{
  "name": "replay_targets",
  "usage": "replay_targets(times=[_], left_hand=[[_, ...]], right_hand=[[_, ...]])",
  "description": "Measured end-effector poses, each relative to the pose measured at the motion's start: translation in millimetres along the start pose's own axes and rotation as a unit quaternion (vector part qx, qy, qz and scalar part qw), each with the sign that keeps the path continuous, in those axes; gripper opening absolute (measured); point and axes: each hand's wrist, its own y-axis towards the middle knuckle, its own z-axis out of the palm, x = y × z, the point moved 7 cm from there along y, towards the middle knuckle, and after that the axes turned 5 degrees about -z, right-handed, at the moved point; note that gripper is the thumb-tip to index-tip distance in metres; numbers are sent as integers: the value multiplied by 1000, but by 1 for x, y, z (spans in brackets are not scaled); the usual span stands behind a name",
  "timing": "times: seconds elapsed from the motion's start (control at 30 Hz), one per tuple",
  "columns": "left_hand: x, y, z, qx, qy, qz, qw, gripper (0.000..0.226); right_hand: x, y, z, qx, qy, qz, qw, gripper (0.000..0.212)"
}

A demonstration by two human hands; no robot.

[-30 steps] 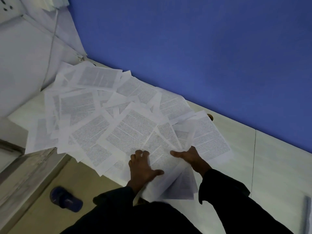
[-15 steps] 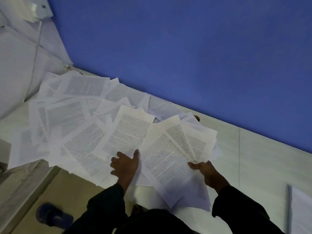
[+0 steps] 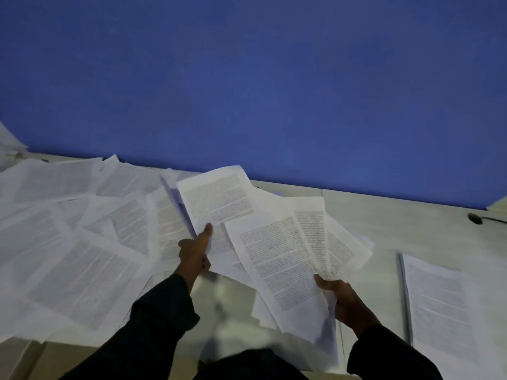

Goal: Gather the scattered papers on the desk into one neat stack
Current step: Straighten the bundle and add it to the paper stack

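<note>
Several printed white sheets [image 3: 90,259] lie scattered and overlapping over the left half of the pale desk [image 3: 384,223]. My left hand [image 3: 193,252] pinches one printed sheet [image 3: 216,198] by its lower edge, thumb on top, and holds it lifted and tilted. My right hand [image 3: 338,297] grips a fanned bunch of sheets [image 3: 285,259] at its lower right side, raised a little off the desk. Both arms wear dark sleeves.
A separate pile of printed paper [image 3: 441,305] lies at the desk's right. A blue wall [image 3: 274,78] stands right behind the desk. A dark cable hole with a cord [image 3: 476,218] sits at the back right. The desk's front edge runs close to my body.
My left hand left the desk papers and lifted one sheet up. My right hand raised its fanned bunch. The view swung right, bringing the right-hand pile into sight.
</note>
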Motion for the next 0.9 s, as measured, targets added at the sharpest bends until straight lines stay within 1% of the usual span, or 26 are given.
replay_targets(times=[0.03, 0.07, 0.1, 0.13, 0.2, 0.23, 0.3, 0.33, 0.37, 0.4, 0.43, 0.47, 0.53, 0.57, 0.67, 0.73, 0.77, 0.83, 0.9], left_hand=[[1, 1, 11, 52, -58, -23, 997, 68], [3, 0, 23, 101, -85, -32, 991, 50], [4, 0, 31, 123, -68, -25, 990, 41], [6, 5, 35, 110, -26, -5, 994, 35], [3, 8, 35, 33, 63, 75, 995, 24], [2, 9, 35, 10, 100, 105, 989, 23], [0, 5, 37, 6, 159, 141, 977, 23], [-2, 7, 33, -1, 177, 155, 972, 23], [-5, 6, 26, -11, 173, 156, 972, 22], [-7, 7, 17, -24, 158, 145, 976, 20], [-8, 11, 5, -32, 129, 127, 983, 18], [-9, 14, -3, -32, 125, 103, 986, 14], [-3, 16, -13, -6, 32, 57, 998, 10], [-3, 10, -16, 5, -17, 47, 999, 13], [21, 20, -8, 6, -23, 9, 1000, 23], [36, 17, 8, 18, -2, 1, 1000, 18], [41, 13, 14, 16, 42, 7, 999, 15], [50, -3, 27, -1, 66, 29, 997, 17], [59, -14, 39, -19, 105, 60, 992, 19]], right_hand=[[1, -2, -11, -5, -1, -1, 1000, 52], [0, -3, -23, -19, -3, 1, 1000, 50], [-1, -4, -31, -33, -2, 3, 999, 48], [-2, -5, -40, -51, -2, 1, 999, 47], [-4, -8, -54, -89, -9, -5, 996, 48], [-4, -8, -62, -106, -11, -6, 994, 50], [-5, -8, -75, -123, -19, -6, 992, 51], [-7, -6, -82, -125, -33, -4, 992, 51], [-6, -5, -83, -116, -51, -1, 992, 55], [-7, -4, -87, -118, -65, 1, 991, 57], [-5, -3, -87, -119, -68, 1, 991, 55], [-5, -2, -87, -125, -67, 8, 990, 48], [-4, 2, -82, -129, -65, 16, 989, 36], [-4, 5, -79, -125, -66, 18, 990, 36], [-7, 18, -67, -114, -74, 28, 990, 43], [-9, 27, -59, -107, -82, 29, 990, 42], [-9, 31, -56, -104, -85, 30, 990, 41], [-11, 38, -52, -90, -83, 33, 992, 47], [-14, 41, -49, -72, -79, 37, 994, 69]])
